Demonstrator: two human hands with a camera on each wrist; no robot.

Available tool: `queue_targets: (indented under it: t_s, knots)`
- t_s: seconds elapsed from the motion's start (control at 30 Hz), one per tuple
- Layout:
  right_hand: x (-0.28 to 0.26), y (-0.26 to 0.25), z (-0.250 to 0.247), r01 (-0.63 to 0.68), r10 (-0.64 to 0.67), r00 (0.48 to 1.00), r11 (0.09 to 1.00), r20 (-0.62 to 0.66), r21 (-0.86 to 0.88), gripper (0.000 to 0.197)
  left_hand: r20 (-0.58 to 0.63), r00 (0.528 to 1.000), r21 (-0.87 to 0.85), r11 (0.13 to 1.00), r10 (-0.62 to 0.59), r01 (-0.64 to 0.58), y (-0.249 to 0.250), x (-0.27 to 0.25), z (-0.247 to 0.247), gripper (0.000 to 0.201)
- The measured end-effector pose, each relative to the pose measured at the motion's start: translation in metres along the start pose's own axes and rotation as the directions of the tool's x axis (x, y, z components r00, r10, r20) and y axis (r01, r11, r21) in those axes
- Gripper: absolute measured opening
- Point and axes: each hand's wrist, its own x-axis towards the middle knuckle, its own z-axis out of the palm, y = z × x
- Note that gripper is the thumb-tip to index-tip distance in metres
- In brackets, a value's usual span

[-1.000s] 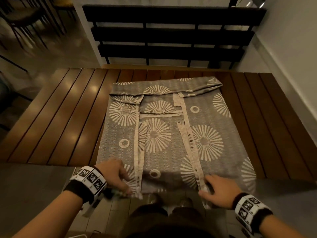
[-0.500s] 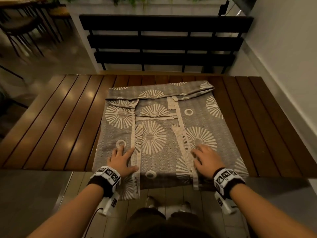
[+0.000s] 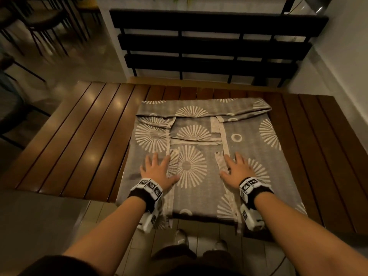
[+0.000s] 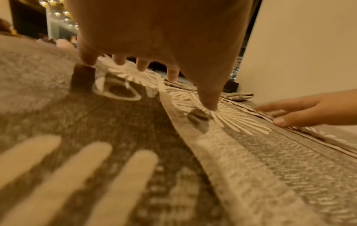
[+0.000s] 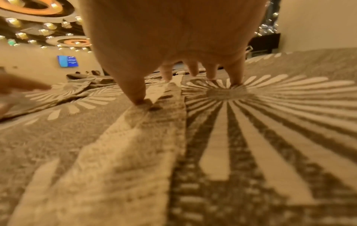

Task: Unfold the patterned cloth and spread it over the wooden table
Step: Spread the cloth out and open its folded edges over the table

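Note:
A grey cloth (image 3: 201,156) printed with pale sunbursts and rings lies partly folded on the dark slatted wooden table (image 3: 79,140). Its near edge hangs over the table's front. Pale hem strips cross its top layer. My left hand (image 3: 157,168) lies flat on the cloth's left half with fingers spread. My right hand (image 3: 237,168) lies flat on the right half beside a hem strip. In the left wrist view the left hand's fingertips (image 4: 142,65) press the cloth (image 4: 115,122). The right wrist view shows the right hand's fingertips (image 5: 194,70) on the cloth (image 5: 212,137).
A black slatted bench (image 3: 209,48) stands behind the table's far edge. A white wall (image 3: 342,56) runs along the right. Dark chairs (image 3: 39,22) stand at the far left. Bare wood shows on the table left and right of the cloth.
Both hands have left the cloth's hanging near edge and slid forward over the cloth, from curled at the edge to flat with spread fingers at mid-cloth.

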Motion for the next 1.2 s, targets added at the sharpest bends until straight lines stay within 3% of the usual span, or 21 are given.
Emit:
queue_targets:
  t_s: [0.07,0.17,0.33,0.47,0.57,0.63,0.67,0.73,0.77,0.83,0.87,0.97,1.03,1.1,1.13,1.17,1.2]
  knots:
    - [0.000,-0.001,0.000,-0.025,0.025,0.999,1.000,0.020,-0.013,0.076,0.096,0.995,-0.057,0.998,-0.001,0.007,-0.010,0.000,0.008,0.088]
    - [-0.002,-0.012,-0.003,0.036,-0.036,0.999,0.994,0.003,-0.105,0.079,0.092,0.996,-0.109,0.994,0.017,-0.007,-0.026,0.000,0.012,0.086]
    - [-0.001,-0.022,-0.013,0.021,-0.016,0.999,0.987,0.034,-0.157,0.084,0.109,0.992,-0.063,0.996,0.070,-0.063,-0.026,0.013,0.000,0.083]
    - [0.014,-0.029,-0.034,0.034,-0.005,0.987,0.983,0.159,-0.180,0.075,0.171,0.979,0.057,0.991,0.113,-0.125,-0.020,0.029,-0.034,0.084]
    - [0.039,-0.026,-0.059,-0.033,0.034,0.969,0.999,0.246,-0.009,0.053,0.107,0.989,-0.165,0.983,0.097,-0.079,-0.012,0.054,-0.071,0.067]
    - [0.062,-0.020,-0.076,-0.140,0.091,0.969,0.968,0.232,0.208,0.039,0.007,1.000,-0.469,0.883,0.003,0.001,-0.003,0.081,-0.093,0.046]
    - [0.074,-0.015,-0.083,-0.209,0.141,0.969,0.903,0.201,0.376,0.032,0.010,0.997,-0.644,0.762,-0.074,0.063,0.000,0.097,-0.102,0.042]
    - [0.096,-0.003,-0.099,-0.282,0.273,0.954,0.681,0.124,0.676,0.023,0.113,0.966,-0.901,0.386,-0.233,0.198,0.009,0.127,-0.118,0.047]
    - [0.107,0.006,-0.106,-0.276,0.353,0.933,0.579,0.070,0.767,0.025,0.160,0.940,-0.941,0.242,-0.302,0.238,0.007,0.143,-0.121,0.050]
    - [0.129,0.025,-0.117,-0.304,0.554,0.832,0.447,0.006,0.841,0.045,0.255,0.887,-0.924,0.173,-0.386,0.341,0.003,0.165,-0.129,0.056]
    - [0.136,0.035,-0.123,-0.339,0.648,0.762,0.377,0.017,0.862,0.058,0.286,0.873,-0.899,0.203,-0.395,0.387,0.001,0.176,-0.131,0.055]
    - [0.158,0.056,-0.139,-0.434,0.804,0.575,0.147,0.148,0.889,0.087,0.312,0.861,-0.764,0.433,-0.401,0.478,-0.003,0.198,-0.139,0.055]
    - [0.173,0.062,-0.145,-0.401,0.816,0.520,-0.027,0.252,0.916,0.099,0.227,0.882,-0.636,0.623,-0.413,0.455,-0.010,0.219,-0.136,0.065]
    - [0.195,0.076,-0.141,-0.377,0.777,0.539,-0.122,0.325,0.918,0.107,0.152,0.902,-0.505,0.753,-0.404,0.422,-0.029,0.253,-0.119,0.065]
    - [0.208,0.084,-0.135,-0.404,0.737,0.572,-0.129,0.360,0.906,0.109,0.162,0.898,-0.464,0.772,-0.408,0.434,-0.013,0.238,-0.136,0.062]
    - [0.215,0.086,-0.132,-0.401,0.692,0.617,-0.133,0.375,0.906,0.100,0.164,0.889,-0.490,0.747,-0.427,0.449,-0.007,0.234,-0.144,0.059]
    - [0.221,0.084,-0.131,-0.370,0.635,0.666,-0.175,0.392,0.912,0.074,0.179,0.879,-0.535,0.705,-0.442,0.464,-0.004,0.236,-0.148,0.052]
